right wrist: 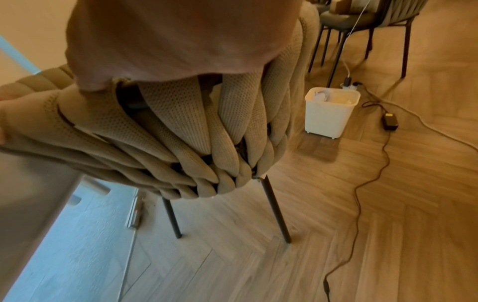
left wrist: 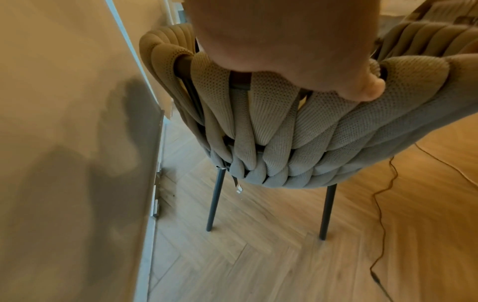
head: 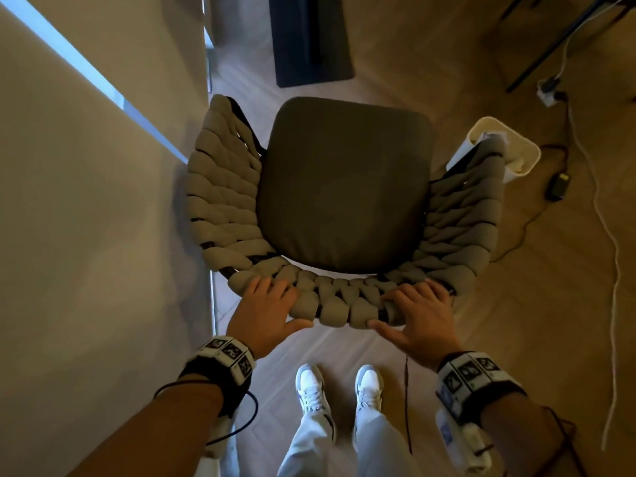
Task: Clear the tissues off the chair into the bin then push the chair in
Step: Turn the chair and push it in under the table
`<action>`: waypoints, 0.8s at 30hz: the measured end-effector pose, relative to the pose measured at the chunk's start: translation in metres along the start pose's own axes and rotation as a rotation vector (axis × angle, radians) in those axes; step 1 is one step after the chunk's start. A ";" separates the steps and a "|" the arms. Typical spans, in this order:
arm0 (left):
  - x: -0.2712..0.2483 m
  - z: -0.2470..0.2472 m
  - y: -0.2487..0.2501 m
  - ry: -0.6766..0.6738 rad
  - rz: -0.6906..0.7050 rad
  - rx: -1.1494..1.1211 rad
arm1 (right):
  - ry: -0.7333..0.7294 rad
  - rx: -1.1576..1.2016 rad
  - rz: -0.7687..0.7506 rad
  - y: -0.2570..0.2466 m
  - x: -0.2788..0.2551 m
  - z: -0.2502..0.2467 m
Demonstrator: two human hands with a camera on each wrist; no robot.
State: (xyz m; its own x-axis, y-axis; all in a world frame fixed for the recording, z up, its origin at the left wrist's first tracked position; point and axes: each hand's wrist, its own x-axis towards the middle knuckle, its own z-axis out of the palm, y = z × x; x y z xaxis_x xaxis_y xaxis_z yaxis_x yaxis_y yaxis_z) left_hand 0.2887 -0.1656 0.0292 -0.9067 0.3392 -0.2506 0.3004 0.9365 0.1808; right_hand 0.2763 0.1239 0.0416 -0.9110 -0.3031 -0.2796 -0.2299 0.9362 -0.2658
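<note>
Head view only: both hands at once on the top of the chair (head: 344,187) back, the bare dark seat cushion (head: 344,180) beyond them, and the person's white shoes (head: 311,390) below.
Left wrist view only: the woven back from behind, two dark legs (left wrist: 216,202) on the wood floor (left wrist: 258,265), and a pale wall panel close on the left.
Right wrist view only: the white bin (right wrist: 329,111) standing free, with crumpled tissues (right wrist: 320,96) inside.
Left hand (head: 265,311): fingers curled over the woven top rail, thumb stretched along its near side; it holds the chair.
Right hand (head: 418,315): the same hold, fingers over the rail, thumb pointing inward.
Chair relative to grip: directly under and ahead of both hands, the seat lying between and beyond them.
Bin relative to grip: ahead and to the right of the right hand, just beside the chair's right armrest.
Cables (right wrist: 362,183): on the floor to the right of the right hand, past the bin.
</note>
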 end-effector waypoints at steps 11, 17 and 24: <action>0.087 -0.016 0.026 0.058 -0.161 -0.040 | -0.100 -0.050 -0.165 0.070 0.102 -0.061; 0.141 -0.027 0.024 0.106 -0.219 -0.044 | -0.110 -0.072 -0.229 0.097 0.164 -0.086; 0.207 -0.042 0.005 0.112 -0.264 -0.053 | -0.123 -0.112 -0.258 0.117 0.237 -0.110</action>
State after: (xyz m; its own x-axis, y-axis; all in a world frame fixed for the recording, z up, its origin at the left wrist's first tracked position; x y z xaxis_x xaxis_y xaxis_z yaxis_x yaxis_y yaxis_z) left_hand 0.0904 -0.0947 0.0185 -0.9793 0.0701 -0.1900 0.0367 0.9841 0.1739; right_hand -0.0044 0.1811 0.0454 -0.7708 -0.5463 -0.3278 -0.4906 0.8372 -0.2415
